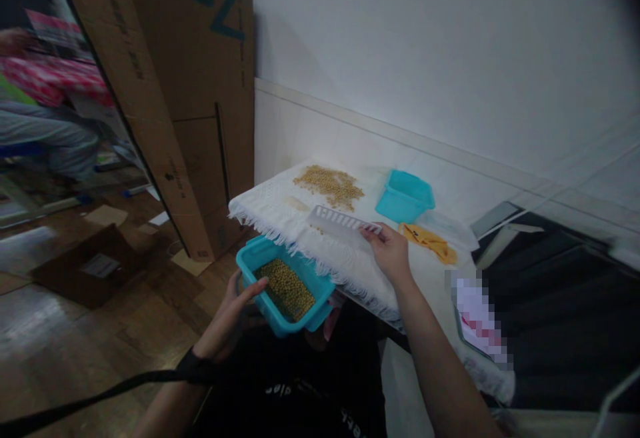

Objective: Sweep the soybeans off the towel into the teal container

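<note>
My left hand (235,311) grips a teal plastic container (246,258) by its left rim, thumb over the edge. Yellowish beans (287,288) cover its bottom; it sits tilted just below the table's fringed front edge. My right hand (387,251) is closed on the end of a whitish plastic piece with a row of slots (345,219), held low over the white cloth (280,201). A few beans lie on the cloth by its left end. Behind it spreads a loose heap of beans (330,185).
A second teal container (405,197) stands at the back right, with a yellow cloth item (430,243) in front. A blurred-out device (480,321) lies at the right. A tall cardboard box (200,105) borders the table's left. Another person's leg (50,135) shows far left.
</note>
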A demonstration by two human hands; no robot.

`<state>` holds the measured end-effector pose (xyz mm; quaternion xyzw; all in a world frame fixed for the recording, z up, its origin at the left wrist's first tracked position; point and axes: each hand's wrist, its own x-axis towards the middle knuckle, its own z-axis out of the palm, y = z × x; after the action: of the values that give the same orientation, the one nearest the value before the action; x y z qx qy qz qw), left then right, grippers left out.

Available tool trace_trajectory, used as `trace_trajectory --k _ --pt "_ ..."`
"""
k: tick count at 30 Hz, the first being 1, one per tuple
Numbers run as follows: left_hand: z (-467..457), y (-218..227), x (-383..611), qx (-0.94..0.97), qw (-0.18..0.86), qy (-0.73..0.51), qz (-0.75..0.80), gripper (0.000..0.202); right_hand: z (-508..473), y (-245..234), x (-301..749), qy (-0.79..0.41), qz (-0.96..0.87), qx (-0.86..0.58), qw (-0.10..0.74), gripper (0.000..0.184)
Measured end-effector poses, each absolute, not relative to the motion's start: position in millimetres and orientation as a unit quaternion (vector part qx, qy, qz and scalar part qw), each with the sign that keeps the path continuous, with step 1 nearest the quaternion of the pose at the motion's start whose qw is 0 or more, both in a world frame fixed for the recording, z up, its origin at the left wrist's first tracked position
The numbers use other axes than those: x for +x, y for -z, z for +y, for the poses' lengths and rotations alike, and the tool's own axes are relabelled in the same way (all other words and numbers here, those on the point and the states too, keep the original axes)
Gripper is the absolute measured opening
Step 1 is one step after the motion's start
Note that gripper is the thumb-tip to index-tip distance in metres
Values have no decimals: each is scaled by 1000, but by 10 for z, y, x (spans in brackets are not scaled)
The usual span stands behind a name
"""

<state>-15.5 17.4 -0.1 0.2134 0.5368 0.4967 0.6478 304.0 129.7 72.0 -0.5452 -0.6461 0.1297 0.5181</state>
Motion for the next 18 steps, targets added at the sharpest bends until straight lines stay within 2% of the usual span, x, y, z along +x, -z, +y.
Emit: trace_trajectory --k 18 --pt "169 -40 -162 210 653 -490 538 111 1318 -691 2941 -191 -659 -502 527 38"
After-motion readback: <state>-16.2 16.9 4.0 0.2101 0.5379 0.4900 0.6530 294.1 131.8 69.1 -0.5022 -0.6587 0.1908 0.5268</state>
